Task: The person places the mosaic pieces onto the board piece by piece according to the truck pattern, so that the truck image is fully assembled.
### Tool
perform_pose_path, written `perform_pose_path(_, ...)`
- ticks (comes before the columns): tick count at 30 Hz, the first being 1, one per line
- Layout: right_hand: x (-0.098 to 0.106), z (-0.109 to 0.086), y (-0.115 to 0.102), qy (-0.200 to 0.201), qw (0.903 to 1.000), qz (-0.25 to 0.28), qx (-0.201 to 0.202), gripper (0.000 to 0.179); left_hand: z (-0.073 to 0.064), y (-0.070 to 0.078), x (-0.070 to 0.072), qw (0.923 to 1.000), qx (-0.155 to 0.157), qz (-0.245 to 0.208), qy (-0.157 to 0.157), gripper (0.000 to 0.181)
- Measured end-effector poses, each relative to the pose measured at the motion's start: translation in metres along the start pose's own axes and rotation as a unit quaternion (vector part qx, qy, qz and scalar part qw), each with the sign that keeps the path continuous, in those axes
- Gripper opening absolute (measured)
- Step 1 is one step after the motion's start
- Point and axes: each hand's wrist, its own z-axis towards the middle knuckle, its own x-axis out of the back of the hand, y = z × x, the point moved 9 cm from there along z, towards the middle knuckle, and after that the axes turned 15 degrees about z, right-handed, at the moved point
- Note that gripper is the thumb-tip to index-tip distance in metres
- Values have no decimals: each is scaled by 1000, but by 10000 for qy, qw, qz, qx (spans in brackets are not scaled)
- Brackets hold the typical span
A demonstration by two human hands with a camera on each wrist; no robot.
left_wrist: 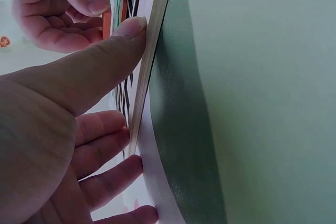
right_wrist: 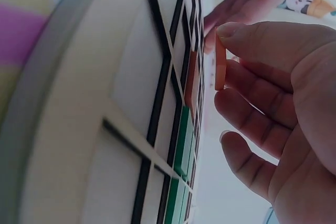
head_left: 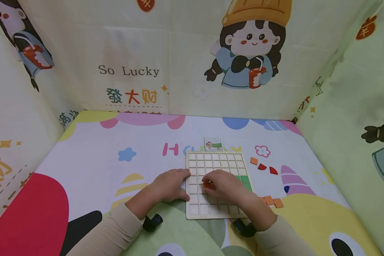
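A wooden grid board [head_left: 198,212] lies flat on the table, its square cells framed by thin raised strips. My right hand [head_left: 224,186] is over the middle of it. Between thumb and fingers it pinches an orange square tile [right_wrist: 220,61], held on edge just off the grid in the right wrist view. Green tiles [head_left: 245,179] sit in cells on the board's right side, and beside them is an orange tile [right_wrist: 191,80]. My left hand [head_left: 171,185] rests at the board's left edge; its thumb [left_wrist: 118,40] and extended fingertips touch the side.
Behind the board lies a small picture card [head_left: 213,145] with a gridded colour pattern. To the right are an orange square [head_left: 254,161], red pieces [head_left: 262,166], a dark blue piece [head_left: 286,189] and several orange tiles [head_left: 278,203]. Printed cloth walls [head_left: 192,92] surround the table.
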Motion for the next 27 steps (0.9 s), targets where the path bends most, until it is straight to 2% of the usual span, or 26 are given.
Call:
perform_pose_path(7,-8,5,-2,-183,9995,-257,-16,19,0,0,1,10000,-8,30,-13,74)
perform_pose_path(16,-17,9,0,-306,9989,-333,-158,21,-1,1,0,10000,7,44,-44,75)
perform_pose_path(27,-14,10,-3,-92,9987,-500,36,17,0,1,0,10000,-59,68,-9,74)
